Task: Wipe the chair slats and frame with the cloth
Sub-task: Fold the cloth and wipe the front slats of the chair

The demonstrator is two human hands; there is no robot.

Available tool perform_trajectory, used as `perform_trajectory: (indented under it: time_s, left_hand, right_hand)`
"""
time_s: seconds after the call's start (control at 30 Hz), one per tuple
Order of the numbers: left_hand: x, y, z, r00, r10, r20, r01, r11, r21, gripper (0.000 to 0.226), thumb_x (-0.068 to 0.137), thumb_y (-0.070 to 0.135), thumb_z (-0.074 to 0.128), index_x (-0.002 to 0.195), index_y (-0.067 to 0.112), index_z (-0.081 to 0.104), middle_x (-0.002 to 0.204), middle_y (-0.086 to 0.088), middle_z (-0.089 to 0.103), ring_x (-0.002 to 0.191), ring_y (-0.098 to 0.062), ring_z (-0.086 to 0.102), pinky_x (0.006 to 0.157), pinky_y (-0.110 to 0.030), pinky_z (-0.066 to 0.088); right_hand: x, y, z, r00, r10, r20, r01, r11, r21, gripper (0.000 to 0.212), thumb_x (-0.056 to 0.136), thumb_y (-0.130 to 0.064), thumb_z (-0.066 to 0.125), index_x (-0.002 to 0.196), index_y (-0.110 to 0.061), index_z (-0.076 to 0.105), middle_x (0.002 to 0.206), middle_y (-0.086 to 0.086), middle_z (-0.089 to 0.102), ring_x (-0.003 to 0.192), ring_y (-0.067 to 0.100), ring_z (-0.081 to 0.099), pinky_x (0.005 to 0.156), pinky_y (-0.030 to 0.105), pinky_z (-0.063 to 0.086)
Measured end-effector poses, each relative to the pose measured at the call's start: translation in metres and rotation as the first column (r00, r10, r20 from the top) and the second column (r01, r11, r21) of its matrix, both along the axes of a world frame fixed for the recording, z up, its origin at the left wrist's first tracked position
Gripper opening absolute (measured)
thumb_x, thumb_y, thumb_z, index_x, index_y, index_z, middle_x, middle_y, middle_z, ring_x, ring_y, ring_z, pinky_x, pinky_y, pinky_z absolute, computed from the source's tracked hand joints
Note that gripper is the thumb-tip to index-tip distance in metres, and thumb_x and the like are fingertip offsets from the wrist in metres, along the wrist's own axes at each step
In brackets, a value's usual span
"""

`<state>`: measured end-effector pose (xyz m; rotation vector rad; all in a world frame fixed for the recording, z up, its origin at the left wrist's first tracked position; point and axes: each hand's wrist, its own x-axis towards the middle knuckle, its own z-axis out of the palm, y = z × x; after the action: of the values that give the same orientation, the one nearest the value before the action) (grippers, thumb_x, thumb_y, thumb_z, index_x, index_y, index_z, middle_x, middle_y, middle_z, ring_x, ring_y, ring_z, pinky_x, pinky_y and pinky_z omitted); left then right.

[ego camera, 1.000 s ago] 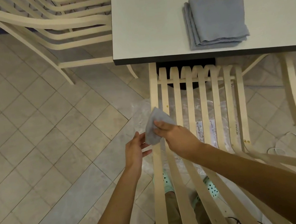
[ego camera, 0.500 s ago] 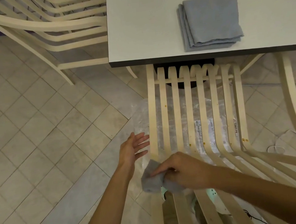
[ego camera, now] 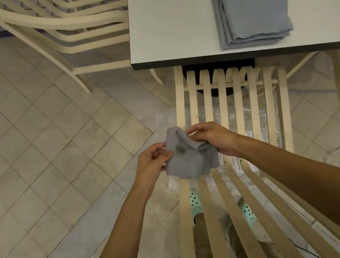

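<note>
A cream slatted chair (ego camera: 238, 106) stands below me, its seat running under the table edge. I hold a small grey cloth (ego camera: 187, 159) above the chair's leftmost slats, with a dark dirt smudge on its upper face. My left hand (ego camera: 150, 161) pinches the cloth's left edge. My right hand (ego camera: 213, 138) grips its top right corner. The cloth hangs loose between both hands and hides the part of the left slats beneath it.
A white table (ego camera: 172, 20) with a dark edge sits ahead, and a folded grey cloth (ego camera: 252, 13) lies on it. A second cream chair (ego camera: 69, 31) stands at the upper left. Clear plastic sheet (ego camera: 164, 116) and tiled floor lie under the chair.
My right hand lifted the cloth off the left slat and moved it up. My left hand, open before, closed on the cloth's left edge, and the cloth is now spread between both hands.
</note>
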<state>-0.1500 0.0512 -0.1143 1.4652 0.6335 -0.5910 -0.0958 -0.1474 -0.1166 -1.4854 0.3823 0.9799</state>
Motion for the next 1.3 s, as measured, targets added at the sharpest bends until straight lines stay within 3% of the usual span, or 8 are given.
perform_trajectory:
  time_s: [0.17, 0.33, 0.43, 0.57, 0.93, 1.1, 1.2, 1.3]
  left_hand:
    - [-0.01, 0.002, -0.007, 1.0, -0.001, 0.001, 0.001, 0.99, 0.138, 0.009, 0.084, 0.005, 0.067, 0.087, 0.012, 0.068, 0.089, -0.007, 0.068, 0.08, -0.021, 0.067, 0.058, -0.028, 0.054]
    - [-0.027, 0.001, -0.008, 0.998, 0.055, -0.036, -0.05, 0.99, 0.129, 0.027, 0.085, -0.008, 0.051, 0.09, 0.009, 0.071, 0.09, -0.015, 0.071, 0.085, -0.027, 0.069, 0.06, -0.033, 0.058]
    - [-0.031, 0.004, -0.009, 0.99, 0.1, -0.095, -0.092, 0.992, 0.09, 0.032, 0.087, -0.005, 0.043, 0.094, 0.005, 0.073, 0.093, -0.018, 0.072, 0.087, -0.03, 0.07, 0.062, -0.038, 0.06]
    - [-0.033, 0.004, -0.012, 0.985, 0.108, -0.133, -0.101, 0.993, 0.061, 0.025, 0.09, 0.004, 0.049, 0.098, 0.004, 0.072, 0.097, -0.014, 0.072, 0.085, -0.029, 0.07, 0.057, -0.033, 0.056]
    - [-0.008, -0.006, -0.032, 0.97, 0.176, -0.166, -0.169, 0.984, 0.057, 0.022, 0.093, 0.014, 0.05, 0.104, 0.01, 0.07, 0.099, -0.009, 0.074, 0.091, -0.029, 0.071, 0.068, -0.032, 0.055]
    - [0.01, -0.016, -0.035, 0.985, 0.129, -0.112, -0.123, 0.991, 0.06, 0.023, 0.093, 0.012, 0.05, 0.101, 0.011, 0.071, 0.098, -0.007, 0.074, 0.084, -0.024, 0.07, 0.066, -0.031, 0.055]
    - [0.013, -0.019, -0.03, 0.991, 0.113, -0.07, -0.107, 0.991, 0.084, 0.022, 0.092, 0.008, 0.05, 0.096, 0.012, 0.071, 0.095, -0.007, 0.074, 0.082, -0.022, 0.068, 0.069, -0.034, 0.055]
    - [0.001, -0.019, -0.026, 0.993, 0.098, -0.066, -0.09, 0.989, 0.12, 0.021, 0.091, 0.005, 0.049, 0.092, 0.01, 0.07, 0.091, -0.007, 0.072, 0.085, -0.022, 0.069, 0.072, -0.035, 0.055]
  right_hand:
    - [-0.02, 0.005, 0.008, 0.934, 0.096, 0.343, -0.081, 0.995, -0.059, 0.024, 0.087, -0.001, 0.064, 0.109, -0.007, 0.07, 0.1, 0.004, 0.069, 0.093, 0.012, 0.063, 0.081, 0.018, 0.052]
    - [-0.063, 0.013, 0.005, 0.602, 0.571, 0.557, -0.406, 0.82, -0.402, 0.027, 0.093, -0.024, 0.057, 0.118, -0.02, 0.067, 0.129, 0.004, 0.051, 0.115, 0.018, 0.049, 0.097, 0.029, 0.043]
    - [-0.084, 0.014, 0.0, 0.366, 0.689, 0.626, -0.423, 0.722, -0.547, 0.03, 0.097, -0.033, 0.048, 0.121, -0.024, 0.065, 0.127, 0.005, 0.05, 0.112, 0.023, 0.047, 0.088, 0.033, 0.047]
    - [-0.091, 0.015, -0.003, 0.296, 0.684, 0.667, -0.433, 0.718, -0.545, 0.026, 0.096, -0.029, 0.052, 0.118, -0.022, 0.065, 0.113, 0.006, 0.054, 0.099, 0.023, 0.05, 0.074, 0.035, 0.052]
    - [0.01, 0.018, -0.031, 0.27, 0.765, 0.584, -0.18, 0.636, -0.75, 0.02, 0.091, -0.016, 0.059, 0.107, -0.014, 0.071, 0.106, 0.01, 0.057, 0.096, 0.027, 0.053, 0.069, 0.028, 0.038]
    - [0.049, 0.025, -0.014, 0.501, 0.584, 0.638, -0.114, 0.776, -0.62, 0.015, 0.092, 0.005, 0.043, 0.087, 0.001, 0.057, 0.083, 0.011, 0.059, 0.064, 0.008, 0.06, 0.053, 0.014, 0.042]
    - [0.034, 0.025, -0.025, 0.483, 0.686, 0.545, -0.18, 0.687, -0.704, 0.024, 0.093, -0.005, 0.047, 0.109, -0.008, 0.066, 0.111, 0.011, 0.055, 0.096, 0.023, 0.055, 0.08, 0.033, 0.047]
    - [-0.009, 0.024, -0.032, 0.535, 0.636, 0.557, -0.257, 0.75, -0.61, 0.021, 0.093, -0.011, 0.053, 0.107, -0.007, 0.069, 0.107, 0.009, 0.052, 0.091, 0.013, 0.045, 0.084, 0.031, 0.043]
